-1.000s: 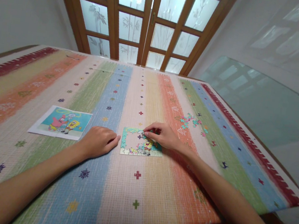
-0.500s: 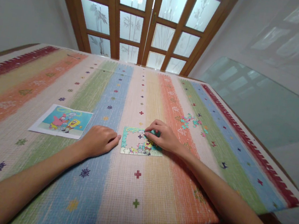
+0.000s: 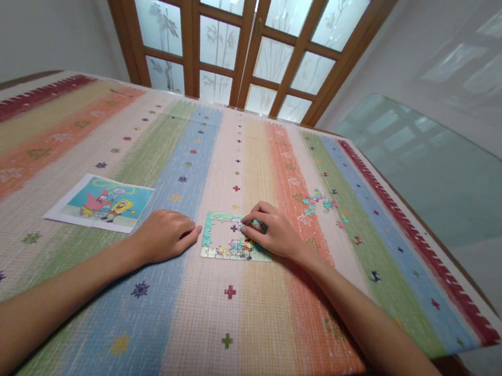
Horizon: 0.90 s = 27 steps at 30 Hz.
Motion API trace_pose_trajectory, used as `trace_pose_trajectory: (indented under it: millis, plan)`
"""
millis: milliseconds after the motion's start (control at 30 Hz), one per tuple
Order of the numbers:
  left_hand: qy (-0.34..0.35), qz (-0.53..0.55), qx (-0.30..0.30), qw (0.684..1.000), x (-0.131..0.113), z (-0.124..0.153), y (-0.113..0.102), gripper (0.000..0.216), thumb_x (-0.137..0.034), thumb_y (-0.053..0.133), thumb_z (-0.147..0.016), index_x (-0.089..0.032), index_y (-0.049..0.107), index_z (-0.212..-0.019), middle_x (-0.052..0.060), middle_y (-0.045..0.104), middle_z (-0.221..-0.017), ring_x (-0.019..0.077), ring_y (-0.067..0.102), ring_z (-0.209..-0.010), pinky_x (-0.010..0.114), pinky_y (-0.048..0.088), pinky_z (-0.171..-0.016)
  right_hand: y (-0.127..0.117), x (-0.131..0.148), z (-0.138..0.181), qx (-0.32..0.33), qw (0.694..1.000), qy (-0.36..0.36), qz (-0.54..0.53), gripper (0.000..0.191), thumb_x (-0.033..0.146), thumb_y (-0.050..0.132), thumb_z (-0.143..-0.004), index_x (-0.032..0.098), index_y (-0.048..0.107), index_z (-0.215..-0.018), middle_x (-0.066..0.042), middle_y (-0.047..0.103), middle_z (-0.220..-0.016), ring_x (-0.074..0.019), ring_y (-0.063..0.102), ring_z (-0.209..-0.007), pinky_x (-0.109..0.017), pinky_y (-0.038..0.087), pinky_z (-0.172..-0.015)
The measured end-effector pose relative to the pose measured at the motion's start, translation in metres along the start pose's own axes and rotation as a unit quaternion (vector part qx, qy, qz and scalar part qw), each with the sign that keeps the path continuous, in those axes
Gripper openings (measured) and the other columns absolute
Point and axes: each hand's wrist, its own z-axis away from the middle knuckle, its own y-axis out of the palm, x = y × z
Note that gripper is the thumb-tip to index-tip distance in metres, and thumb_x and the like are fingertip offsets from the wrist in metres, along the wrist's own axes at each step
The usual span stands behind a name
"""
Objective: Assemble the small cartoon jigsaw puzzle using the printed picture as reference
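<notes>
A partly assembled jigsaw puzzle (image 3: 207, 235) lies in front of me, its border joined around an open middle where the tablecloth shows. Over its right half is my right hand (image 3: 277, 231), with thumb and forefinger pinched at the inner edge on a small puzzle piece that the fingertips mostly cover. Part of the puzzle's right side is hidden beneath this hand. My left hand (image 3: 162, 237) rests on the cloth just left of the puzzle, fingers curled in and thumb pointing toward its left edge. I see nothing in it.
To the left lies a printed cartoon picture (image 3: 108, 203) on white paper, close to my left hand. Several loose puzzle pieces (image 3: 314, 202) are scattered beyond my right hand. A striped tablecloth (image 3: 199, 329) covers the table. Glazed wooden doors (image 3: 246, 33) stand behind.
Both hands keep nearly the same place and pose; the right fingertips shift only very slightly over the puzzle. The whole view has moved a touch.
</notes>
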Motion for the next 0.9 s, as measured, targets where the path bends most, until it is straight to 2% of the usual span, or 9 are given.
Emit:
trace_pose_trajectory:
  millis: [200, 467, 733, 900]
  plan:
    - [-0.007, 0.020, -0.001, 1.000, -0.0007, -0.0006, -0.0004, 0.053, -0.038, 0.036, -0.103, -0.017, 0.060, -0.061, 0.006, 0.064, -0.060, 0.0158, 0.051, -0.053, 0.030, 0.031, -0.056, 0.0005, 0.0010, -0.0002, 0.003, 0.999, -0.019, 0.048, 0.016, 0.032, 0.061, -0.096, 0.022, 0.074, -0.095, -0.009, 0.063, -0.094, -0.0214, 0.059, -0.086, -0.036, 0.048, -0.078]
    - [-0.009, 0.010, 0.005, 1.000, -0.0012, -0.0012, -0.0013, 0.053, -0.038, 0.035, -0.103, -0.017, 0.059, -0.061, 0.005, 0.062, -0.059, 0.0157, 0.050, -0.053, 0.030, 0.031, -0.057, 0.0024, 0.0055, 0.0005, 0.014, 0.977, -0.083, 0.194, 0.028, 0.031, 0.050, -0.102, 0.018, 0.073, -0.091, -0.012, 0.064, -0.095, -0.0218, 0.055, -0.082, -0.036, 0.044, -0.075]
    - [-0.008, 0.020, -0.001, 1.000, -0.0010, -0.0012, -0.0008, 0.052, -0.038, 0.037, -0.103, -0.018, 0.058, -0.060, 0.005, 0.061, -0.058, 0.0155, 0.050, -0.052, 0.030, 0.030, -0.057, 0.0007, 0.0075, -0.0004, 0.009, 0.977, -0.083, 0.194, 0.027, 0.035, 0.051, -0.102, 0.021, 0.072, -0.092, -0.010, 0.063, -0.095, -0.0214, 0.054, -0.083, -0.036, 0.044, -0.075]
    - [-0.004, 0.018, -0.007, 1.000, -0.0015, -0.0013, -0.0016, 0.052, -0.036, 0.036, -0.103, -0.018, 0.058, -0.059, 0.005, 0.061, -0.057, 0.0158, 0.051, -0.052, 0.030, 0.031, -0.056, 0.0005, 0.0047, -0.0003, 0.000, 0.985, -0.069, 0.158, 0.024, 0.035, 0.054, -0.101, 0.022, 0.073, -0.095, -0.010, 0.064, -0.096, -0.0220, 0.056, -0.085, -0.036, 0.045, -0.076]
